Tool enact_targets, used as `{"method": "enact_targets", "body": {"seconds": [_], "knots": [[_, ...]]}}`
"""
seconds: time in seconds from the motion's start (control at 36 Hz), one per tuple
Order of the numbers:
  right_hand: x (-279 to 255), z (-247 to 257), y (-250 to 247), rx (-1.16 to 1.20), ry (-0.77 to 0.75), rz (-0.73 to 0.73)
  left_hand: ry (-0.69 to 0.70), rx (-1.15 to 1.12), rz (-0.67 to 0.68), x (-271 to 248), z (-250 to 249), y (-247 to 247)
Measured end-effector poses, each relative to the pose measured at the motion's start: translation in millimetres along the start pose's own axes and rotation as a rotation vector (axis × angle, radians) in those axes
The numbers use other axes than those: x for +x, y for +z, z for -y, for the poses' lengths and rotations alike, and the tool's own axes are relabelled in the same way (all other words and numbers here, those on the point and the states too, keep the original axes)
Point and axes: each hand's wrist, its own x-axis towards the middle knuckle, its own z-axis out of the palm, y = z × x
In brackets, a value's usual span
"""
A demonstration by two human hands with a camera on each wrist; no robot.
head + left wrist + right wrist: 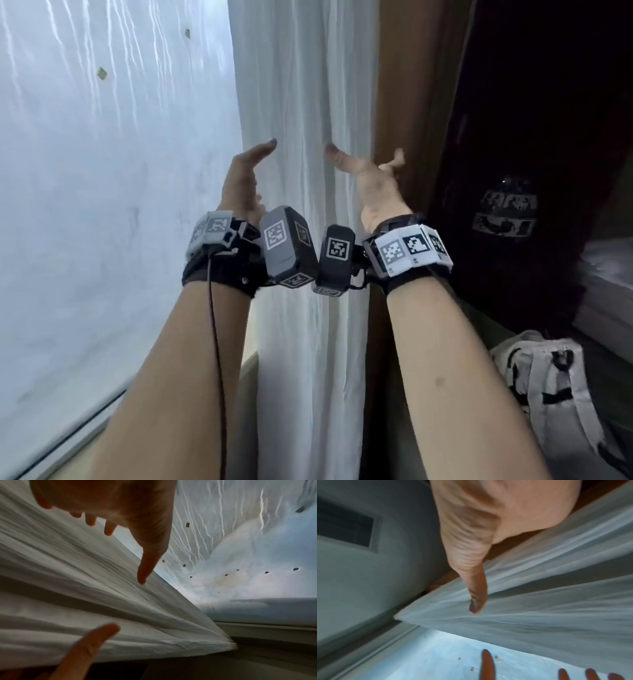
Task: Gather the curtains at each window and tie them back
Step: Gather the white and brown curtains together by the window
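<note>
risk 1: loose folds. My hands bracket the white curtain (301, 102) without closing on it, so if I squeeze now I'd likely catch only the front pleats and the back layers would slip out.
risk 2: brown drape. A brown curtain (397, 85) hangs just beside the white one on the right. My right fingers are spread toward it and could snag it into the bundle.
risk 3: tie-back. No tie, cord or hook shows in any view. I'd probably have to let go to hunt for one, and the gathered cloth would fall open.
risk 4: blur. The right wrist view is smeared, so I can't tell how much cloth that hand touches.
curtain location: hangs at the right edge of the window (102, 205), partly bunched, its lower end near the sill (267, 630).
left hand (245, 178): raised, fingers straight and together, palm facing the curtain's left side. Thumb (96, 637) apart. Gripping nothing.
right hand (368, 174): raised opposite it, palm toward the curtain's right side, fingers splayed. One fingertip (476, 605) rests on the folds. Relaxed, nothing pinched.
forearms: both lifted side by side, wrists close together.
</note>
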Motion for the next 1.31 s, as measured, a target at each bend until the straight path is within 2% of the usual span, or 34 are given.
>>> {"method": "enact_targets", "body": {"seconds": [0.03,0.11,0.19,0.22,0.33,0.42,0.56,0.61,0.69,0.75,0.89,1.06,1.14,1.22,1.31], "knots": [[3,0,5,-0.069,-0.004,0.023,0.036,0.003,0.007,3,-2,2],[27,-6,3,-0.239,0.017,0.079,-0.014,0.039,0.067,24,-5,-1],[25,-4,-4,-0.277,-0.015,0.168,-0.013,0.15,0.039,46,-2,4],[17,-1,-7,-0.309,-0.007,0.147,-0.024,0.177,0.021,53,-1,7],[77,-36,8,-0.335,-0.032,0.047,-0.105,0.243,0.05,83,10,11],[108,-46,15,-0.353,-0.02,-0.026,-0.098,0.285,0.058,110,21,15],[158,-66,18,-0.295,0.025,-0.057,0.013,0.275,0.308,150,37,32],[213,-103,23,-0.247,0.018,-0.008,0.079,0.338,0.37,161,42,44],[221,-99,15,-0.201,0.002,0.096,0.121,0.497,0.418,176,48,67],[201,-79,7,-0.129,-0.005,0.12,0.127,0.623,0.378,189,53,77],[217,-89,-11,-0.076,0.012,0.233,0.097,0.835,0.296,221,81,92],[242,-129,-12,-0.175,0.038,0.32,0.044,0.787,0.236,246,123,99],[253,-145,-8,-0.179,0.04,0.373,0.019,0.781,0.248,254,139,100],[261,-160,0,-0.169,0.03,0.368,-0.017,0.76,0.278,258,158,100],[259,-177,6,-0.16,0.031,0.333,0.025,0.712,0.218,266,186,97]]}}
